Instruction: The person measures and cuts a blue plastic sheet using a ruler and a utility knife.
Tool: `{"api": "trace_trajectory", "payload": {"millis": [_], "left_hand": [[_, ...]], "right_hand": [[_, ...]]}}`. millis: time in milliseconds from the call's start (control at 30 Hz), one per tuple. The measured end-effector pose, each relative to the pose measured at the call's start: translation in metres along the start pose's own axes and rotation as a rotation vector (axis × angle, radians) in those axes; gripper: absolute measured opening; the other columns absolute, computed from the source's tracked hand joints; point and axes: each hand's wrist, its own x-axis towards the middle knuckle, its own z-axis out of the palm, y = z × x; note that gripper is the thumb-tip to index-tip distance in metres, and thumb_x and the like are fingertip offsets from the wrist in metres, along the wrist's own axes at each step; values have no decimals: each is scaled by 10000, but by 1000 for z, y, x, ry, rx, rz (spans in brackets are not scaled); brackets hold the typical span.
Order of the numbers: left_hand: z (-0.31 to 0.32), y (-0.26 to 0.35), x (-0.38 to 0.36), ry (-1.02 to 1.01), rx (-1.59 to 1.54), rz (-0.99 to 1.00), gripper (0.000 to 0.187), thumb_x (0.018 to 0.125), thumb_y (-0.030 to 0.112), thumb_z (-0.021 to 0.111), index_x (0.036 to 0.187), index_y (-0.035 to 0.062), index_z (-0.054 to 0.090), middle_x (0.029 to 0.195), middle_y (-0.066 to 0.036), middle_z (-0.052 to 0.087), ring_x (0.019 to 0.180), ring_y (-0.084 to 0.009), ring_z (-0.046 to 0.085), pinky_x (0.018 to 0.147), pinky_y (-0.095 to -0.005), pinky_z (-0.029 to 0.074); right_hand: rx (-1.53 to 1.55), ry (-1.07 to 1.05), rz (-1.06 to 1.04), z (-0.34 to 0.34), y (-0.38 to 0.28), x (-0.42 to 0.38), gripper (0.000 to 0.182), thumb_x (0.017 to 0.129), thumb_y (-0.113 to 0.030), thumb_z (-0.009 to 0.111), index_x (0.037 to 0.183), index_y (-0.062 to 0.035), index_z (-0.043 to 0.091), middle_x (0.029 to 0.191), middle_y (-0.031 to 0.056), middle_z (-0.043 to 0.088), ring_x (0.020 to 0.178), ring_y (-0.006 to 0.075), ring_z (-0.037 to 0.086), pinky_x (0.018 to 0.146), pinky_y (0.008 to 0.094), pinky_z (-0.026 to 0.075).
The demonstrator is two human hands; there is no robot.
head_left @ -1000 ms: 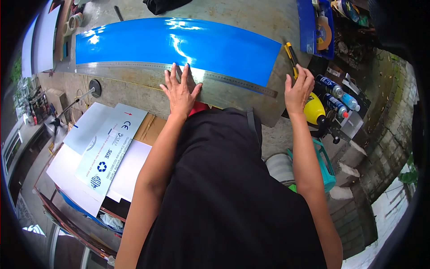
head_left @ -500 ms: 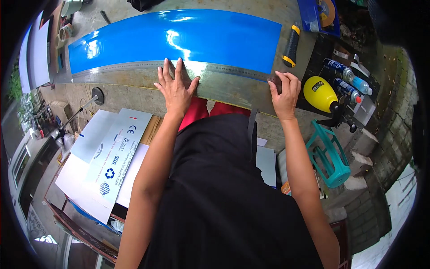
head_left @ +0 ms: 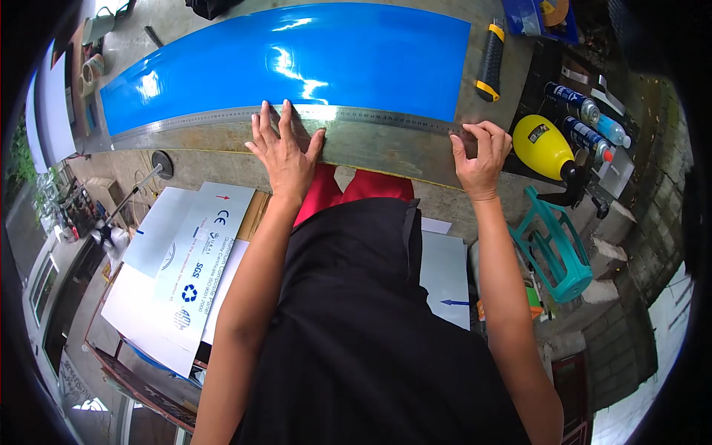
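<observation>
A long glossy blue sheet [head_left: 356, 59] lies across the metal-topped table [head_left: 363, 148]. Along its near edge runs a steel ruler [head_left: 371, 117]. My left hand [head_left: 285, 159] rests with fingers spread, its fingertips pressing on the ruler near the middle of the sheet's edge. At the ruler's right end, my right hand [head_left: 483, 159] has its fingers curled and its thumb and forefinger closed around the tip. To the right of the sheet lies a yellow and black utility knife [head_left: 490, 63].
A yellow blower bottle [head_left: 541, 144], spray cans [head_left: 572, 101] and a clear blue bottle [head_left: 612, 130] are on the right. A teal stool [head_left: 560, 252] stands below them. Printed composite panels [head_left: 174, 259] lean at lower left. A blue bin [head_left: 538, 18] sits at the far right.
My view has shifted slightly, so the sheet and table sit a little differently in frame. Both hands keep their places on the ruler; the right fingers look slightly more curled.
</observation>
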Motion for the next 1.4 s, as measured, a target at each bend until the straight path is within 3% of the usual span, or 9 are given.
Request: {"api": "trace_trajectory", "payload": {"millis": [100, 167, 367, 700, 767, 900, 967, 1400], "left_hand": [[-3, 2, 0, 10, 44, 5, 878, 891, 517, 785, 1614, 247, 367, 1713, -137, 178, 1577, -447, 155, 1161, -795, 189], [-7, 6, 0, 21, 68, -1, 847, 895, 484, 797, 1598, 224, 404, 1688, -154, 264, 1549, -436, 217, 1199, -669, 222], [-6, 4, 0, 42, 90, 28, 844, 891, 487, 799, 1586, 202, 415, 1669, -173, 283, 1523, -421, 248, 1213, -609, 237], [-5, 3, 0, 53, 104, 37, 826, 886, 483, 803, 1567, 200, 430, 1645, -175, 307, 1505, -417, 265, 1203, -604, 254], [-2, -1, -1, 43, 63, 31, 846, 875, 525, 796, 1572, 228, 418, 1676, -140, 247, 1534, -427, 226, 1170, -743, 225], [-4, 1, -1, 46, 59, 34, 847, 874, 528, 795, 1571, 229, 418, 1676, -139, 248, 1532, -428, 227, 1170, -742, 226], [-6, 4, -1, 51, 114, 31, 823, 882, 477, 807, 1563, 202, 434, 1641, -168, 310, 1502, -418, 269, 1203, -603, 256], [-7, 1, -1, 56, 115, 42, 800, 877, 483, 806, 1534, 177, 467, 1659, -149, 309, 1494, -413, 282, 1193, -609, 260]], "right_hand": [[0, 1, -1, 0, 1, -1, 299, 858, -274, 844, 1085, -135, 707, 1129, 55, 590, 1101, 282, 512, 974, 426, 399], [-2, 4, -1, 1, 1, -1, 300, 856, -274, 846, 1080, -132, 708, 1125, 57, 596, 1100, 282, 514, 973, 426, 402], [-9, 10, -16, 1, 1, -1, 311, 834, -272, 854, 1061, -123, 702, 1110, 59, 602, 1083, 284, 524, 969, 425, 405], [-6, 9, -22, 1, 1, -1, 314, 811, -253, 854, 1043, -120, 688, 1091, 62, 601, 1073, 281, 525, 961, 426, 400], [-6, 5, -24, 0, 1, -1, 314, 809, -253, 853, 1041, -120, 687, 1089, 61, 600, 1071, 281, 526, 959, 427, 401], [0, 10, -34, 1, 2, -1, 313, 804, -257, 851, 1032, -124, 683, 1087, 60, 600, 1063, 281, 531, 951, 430, 405], [-4, 8, -35, 1, 2, -2, 313, 801, -259, 850, 1029, -125, 682, 1087, 59, 600, 1061, 280, 532, 947, 431, 407], [-6, -19, -44, -1, 2, -1, 330, 774, -252, 840, 1021, -130, 657, 1093, 67, 595, 1071, 284, 530, 933, 431, 407]]}}
